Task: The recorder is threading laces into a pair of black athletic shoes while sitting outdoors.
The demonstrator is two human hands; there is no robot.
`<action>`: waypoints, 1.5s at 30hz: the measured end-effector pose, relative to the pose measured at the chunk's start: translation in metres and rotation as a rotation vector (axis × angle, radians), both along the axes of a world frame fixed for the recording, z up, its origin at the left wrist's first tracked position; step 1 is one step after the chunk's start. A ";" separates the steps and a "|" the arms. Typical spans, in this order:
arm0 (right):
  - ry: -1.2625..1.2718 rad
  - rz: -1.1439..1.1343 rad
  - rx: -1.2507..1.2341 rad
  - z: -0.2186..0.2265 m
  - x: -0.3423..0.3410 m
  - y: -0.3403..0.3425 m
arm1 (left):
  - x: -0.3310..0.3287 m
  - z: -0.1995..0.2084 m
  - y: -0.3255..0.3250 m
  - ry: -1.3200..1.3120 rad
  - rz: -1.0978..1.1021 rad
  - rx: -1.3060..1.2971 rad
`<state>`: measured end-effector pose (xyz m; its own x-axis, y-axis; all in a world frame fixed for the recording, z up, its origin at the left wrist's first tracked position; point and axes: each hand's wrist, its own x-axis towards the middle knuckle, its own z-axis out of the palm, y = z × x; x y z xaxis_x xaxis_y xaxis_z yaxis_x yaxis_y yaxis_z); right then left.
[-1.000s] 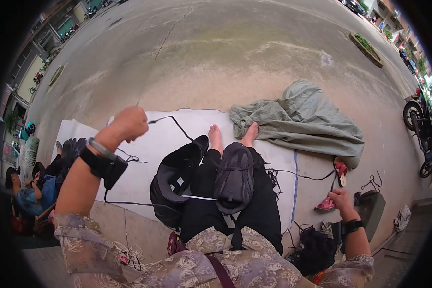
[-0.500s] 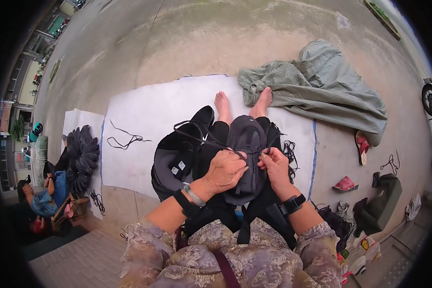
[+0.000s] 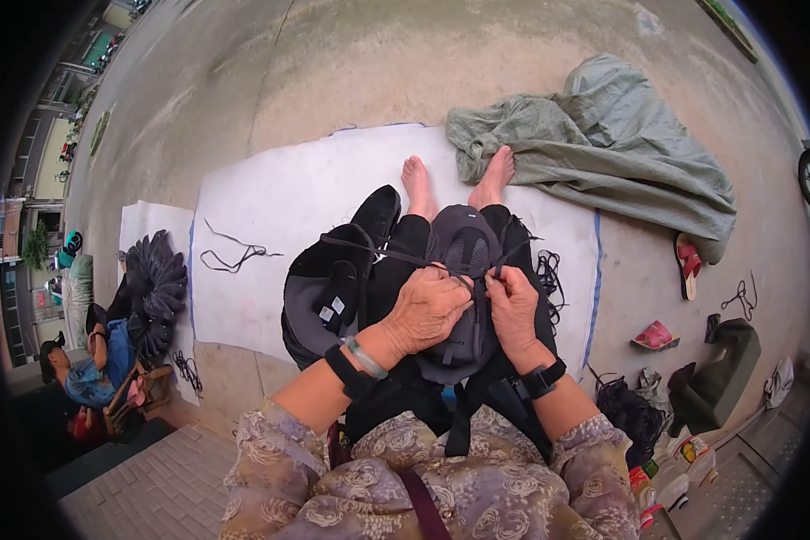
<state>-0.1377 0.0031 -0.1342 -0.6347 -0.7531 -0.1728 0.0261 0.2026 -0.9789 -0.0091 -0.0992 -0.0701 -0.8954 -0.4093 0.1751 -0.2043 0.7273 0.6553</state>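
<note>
A dark grey lace-up shoe [image 3: 460, 353] lies on my lap, its toe pointing away from me. My left hand [image 3: 426, 312] is closed over the lacing from the left, thumb and fingers pinching a black shoelace. From the right, my right hand [image 3: 515, 313] pinches the lace between thumb and forefinger. Lace strands cross over the tongue and stick out to both sides. What lies under my left fingers is partly hidden. Left of the shoe, several black shoe pieces [image 3: 302, 310] with grey linings rest against my leg, two small white labels showing inside one.
A white sheet [image 3: 252, 198] lies under my legs, with a loose black lace [image 3: 234, 258] on it. More laces [image 3: 550, 281] lie right of my leg. Beyond is a grey-green cloth [image 3: 594, 153]; red sandals [image 3: 688, 266] stand at right. At far left, another person [image 3: 90, 369] sits by stacked black pieces [image 3: 153, 279].
Both hands stay at the lacing, still pinching the lace. The lace ends have shifted and spread out above the shoe. The whole view has tilted slightly.
</note>
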 end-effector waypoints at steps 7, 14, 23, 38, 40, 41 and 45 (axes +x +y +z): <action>0.439 0.111 0.005 -0.004 0.001 -0.004 | 0.025 -0.014 0.014 0.050 0.422 0.255; 0.515 0.135 0.130 0.011 0.011 0.007 | 0.045 -0.026 0.019 0.029 0.734 0.957; 0.740 0.181 -0.017 0.044 0.001 -0.002 | 0.023 -0.032 -0.009 -0.007 0.717 1.118; 1.119 0.609 0.151 0.062 0.010 -0.013 | 0.014 -0.042 -0.010 0.145 0.677 1.019; 1.106 0.619 0.157 0.061 0.009 -0.013 | 0.010 -0.045 -0.011 0.119 0.675 0.891; 1.102 0.613 0.153 0.061 0.009 -0.013 | 0.009 -0.045 -0.011 0.112 0.674 0.892; 1.063 0.584 0.127 0.059 0.010 -0.013 | 0.008 -0.046 -0.011 0.094 0.680 0.881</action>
<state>-0.1280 -0.0094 -0.0752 -0.0763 -0.9881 0.1334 -0.9032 0.0118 -0.4291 -0.0010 -0.1107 -0.1164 -0.4360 -0.8238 -0.3623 -0.3054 -0.2433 0.9206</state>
